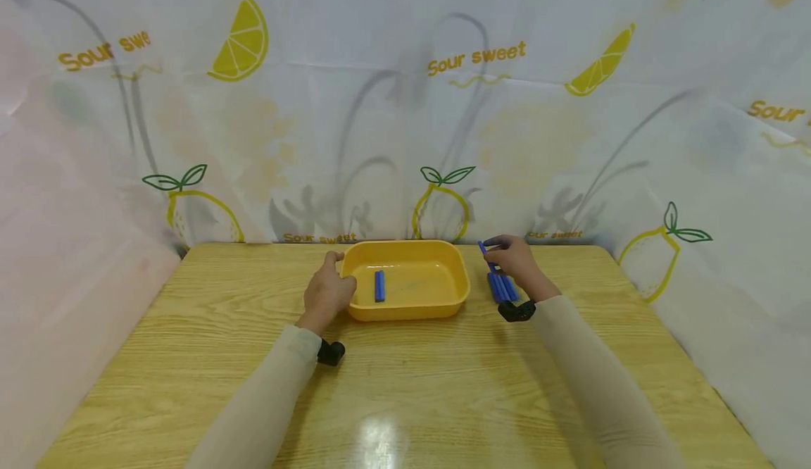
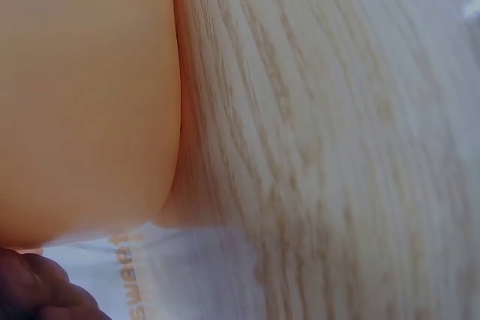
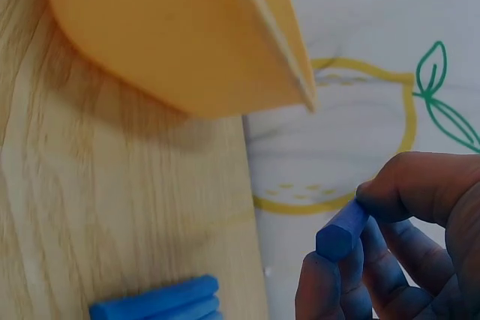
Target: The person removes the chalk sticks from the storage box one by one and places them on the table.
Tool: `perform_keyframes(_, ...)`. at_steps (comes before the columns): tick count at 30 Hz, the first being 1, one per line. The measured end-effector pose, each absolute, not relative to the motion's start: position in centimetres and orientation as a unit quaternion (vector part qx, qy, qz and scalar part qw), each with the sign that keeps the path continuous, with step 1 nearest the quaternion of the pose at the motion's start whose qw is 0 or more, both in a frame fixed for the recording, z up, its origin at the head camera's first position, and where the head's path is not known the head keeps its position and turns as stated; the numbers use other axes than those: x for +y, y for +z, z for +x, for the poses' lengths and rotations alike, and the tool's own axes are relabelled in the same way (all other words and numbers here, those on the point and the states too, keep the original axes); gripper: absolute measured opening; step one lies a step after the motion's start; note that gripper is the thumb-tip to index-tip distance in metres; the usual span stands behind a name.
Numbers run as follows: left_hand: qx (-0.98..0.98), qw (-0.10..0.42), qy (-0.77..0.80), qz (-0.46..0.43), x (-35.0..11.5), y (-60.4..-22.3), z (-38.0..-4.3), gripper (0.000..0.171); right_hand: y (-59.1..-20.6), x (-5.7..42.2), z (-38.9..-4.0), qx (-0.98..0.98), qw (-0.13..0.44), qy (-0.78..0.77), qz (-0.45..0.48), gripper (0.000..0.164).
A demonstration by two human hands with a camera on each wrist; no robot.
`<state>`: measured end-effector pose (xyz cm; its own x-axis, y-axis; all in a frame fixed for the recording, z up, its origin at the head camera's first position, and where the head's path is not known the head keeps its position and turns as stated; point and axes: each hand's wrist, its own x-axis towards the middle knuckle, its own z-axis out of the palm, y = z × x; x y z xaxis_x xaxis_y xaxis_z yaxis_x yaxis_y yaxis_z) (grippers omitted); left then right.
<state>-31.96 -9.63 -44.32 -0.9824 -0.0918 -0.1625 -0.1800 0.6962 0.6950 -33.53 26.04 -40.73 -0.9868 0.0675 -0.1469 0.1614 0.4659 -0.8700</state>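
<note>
Against white sheeting (image 1: 380,39) lettered "Sour sweet", the left hand (image 1: 327,290) grips a yellow rectangular tray (image 1: 405,312), the right hand (image 1: 516,265) a slim blue stick (image 3: 343,231).

Wood-grain table (image 1: 443,391) is shining | yellow tray (image 1: 405,313) is sitting toward the back | blue sticks (image 1: 503,288) are lying side by side, right of tray
</note>
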Motion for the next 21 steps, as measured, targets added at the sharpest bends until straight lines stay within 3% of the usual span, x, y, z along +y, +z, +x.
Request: perform_keyframes(21,0.919,0.066,0.383,-0.066,-9.8,-44.4,-31.9,0.062,-42.5,30.1,-32.1,0.855,0.057,-0.500,0.128,0.046)
